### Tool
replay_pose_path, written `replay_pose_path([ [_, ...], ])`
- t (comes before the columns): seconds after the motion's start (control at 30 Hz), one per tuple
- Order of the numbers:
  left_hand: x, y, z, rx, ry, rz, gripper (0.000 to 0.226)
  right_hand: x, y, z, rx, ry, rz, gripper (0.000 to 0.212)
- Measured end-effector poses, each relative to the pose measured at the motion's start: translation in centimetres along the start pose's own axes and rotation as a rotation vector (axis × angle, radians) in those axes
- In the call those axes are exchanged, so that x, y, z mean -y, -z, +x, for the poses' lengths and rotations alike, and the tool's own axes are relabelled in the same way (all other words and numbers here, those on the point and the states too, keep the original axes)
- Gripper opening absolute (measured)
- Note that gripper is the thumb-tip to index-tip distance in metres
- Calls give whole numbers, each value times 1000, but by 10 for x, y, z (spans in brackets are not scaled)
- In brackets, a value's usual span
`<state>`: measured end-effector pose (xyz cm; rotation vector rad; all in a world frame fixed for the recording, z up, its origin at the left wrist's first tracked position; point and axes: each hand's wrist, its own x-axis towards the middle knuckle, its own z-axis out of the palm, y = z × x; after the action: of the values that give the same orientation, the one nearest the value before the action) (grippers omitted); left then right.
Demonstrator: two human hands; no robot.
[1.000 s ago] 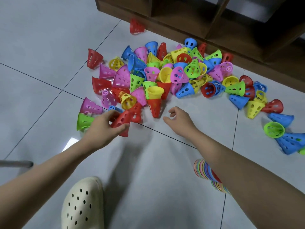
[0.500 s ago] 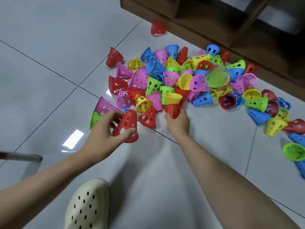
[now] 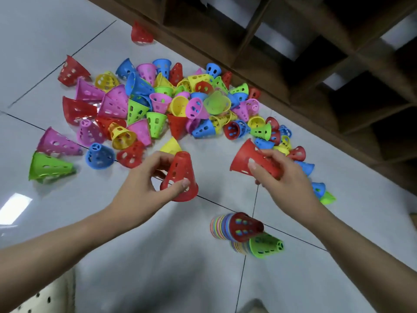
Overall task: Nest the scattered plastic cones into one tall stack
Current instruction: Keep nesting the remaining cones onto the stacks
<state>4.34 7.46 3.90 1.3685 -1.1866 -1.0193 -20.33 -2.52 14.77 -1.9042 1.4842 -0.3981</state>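
Observation:
My left hand (image 3: pixel 140 186) grips a red perforated cone (image 3: pixel 180 177), held upright above the floor. My right hand (image 3: pixel 279 177) grips a second red cone (image 3: pixel 250 158), tilted with its wide mouth up and to the left. The two cones are apart. Beyond both hands lies a pile of scattered cones (image 3: pixel 171 105) in red, pink, yellow, green and blue. Below my right hand, a stack of nested cones (image 3: pixel 234 227) topped by a red one lies on the floor, with a second nested stack (image 3: pixel 264 245) topped by a green cone beside it.
The floor is pale tile (image 3: pixel 45 30). A dark wooden shelf unit (image 3: pixel 316 64) runs along the far right, with one red cone (image 3: pixel 141 33) near its base. A cream perforated clog (image 3: pixel 40 299) shows at the lower left. More cones trail along the shelf's foot (image 3: pixel 316 188).
My right hand picked a red cone out of the pile and lifted it. My left hand raised its red cone toward the middle. The view swung right, bringing the nested stacks into sight.

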Motion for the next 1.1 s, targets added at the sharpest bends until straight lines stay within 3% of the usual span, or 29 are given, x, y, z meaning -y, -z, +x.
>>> replay_pose_path([
  [0.23,-23,-85,-1,330,-142,-19,40,-47,50,-68,-64,35,-304,57],
  [0.57,17,-153,2,586,-216,330,37,-113,58,-105,-66,-138,-285,39],
  [0.87,55,-132,9,612,-198,469,45,-159,27,-112,64,-177,-494,37],
  [0.97,78,-103,10,526,-150,550,35,-168,12,-107,139,-188,-541,39],
  [1.1,90,-60,16,389,-219,584,28,-173,-1,-103,217,-233,-514,40],
])
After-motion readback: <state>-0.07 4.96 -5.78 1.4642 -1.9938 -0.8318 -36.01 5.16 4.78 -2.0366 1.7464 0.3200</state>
